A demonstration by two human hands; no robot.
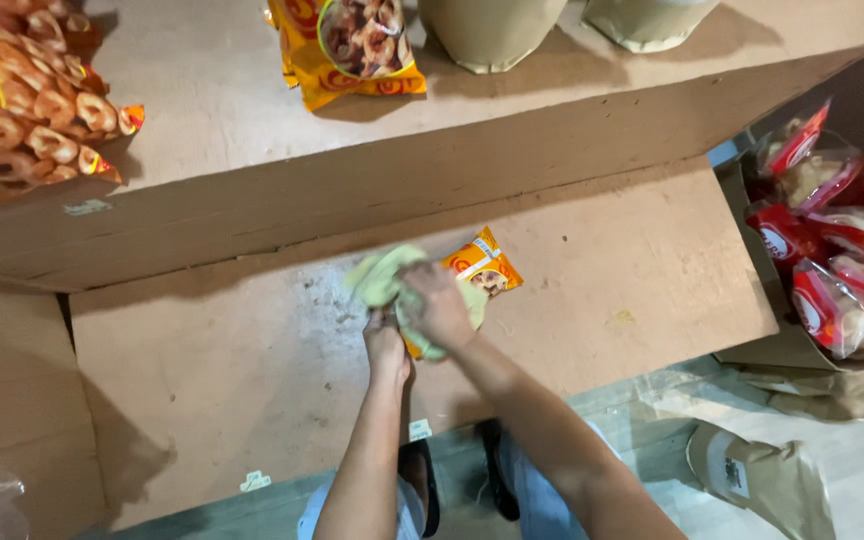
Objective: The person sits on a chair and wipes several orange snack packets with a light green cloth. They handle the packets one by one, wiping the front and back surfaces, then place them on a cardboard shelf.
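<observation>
Wiping looks mid-way: right hand (437, 305) presses a green cloth (382, 277) with curled fingers onto the orange packet (482, 268) on the lower shelf (252, 360), left hand (385, 345) closed on the packet's near end; rest unwiped.

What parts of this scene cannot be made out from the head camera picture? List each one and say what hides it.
- Orange snack packet: its lower left part is covered by the green cloth and the right hand.
- Left hand: fingers tucked under the cloth, grip unclear.
- Two tan containers: cut off by the top edge.
- Snack bags at left: cut off by the left edge.
</observation>
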